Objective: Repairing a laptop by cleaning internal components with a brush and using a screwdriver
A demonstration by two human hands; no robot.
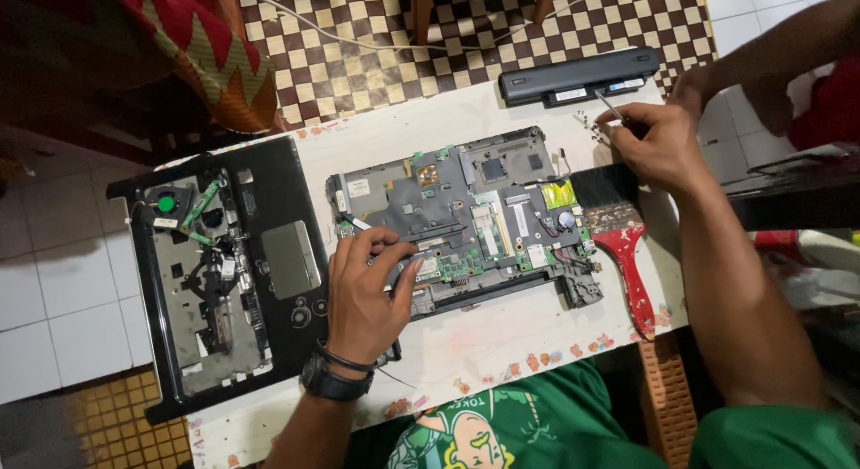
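Left hand (pixel 363 294) resting spread on laptop motherboard (pixel 466 220), right hand (pixel 649 145) pinching a screwdriver (pixel 611 105) just beyond its far corner

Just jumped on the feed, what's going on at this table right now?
A person has an opened laptop base on a white table. Their left hand presses on its circuit board, while the right hand holds a thin screwdriver near small screws. The removed palmrest cover, a battery and a red-handled brush lie alongside.
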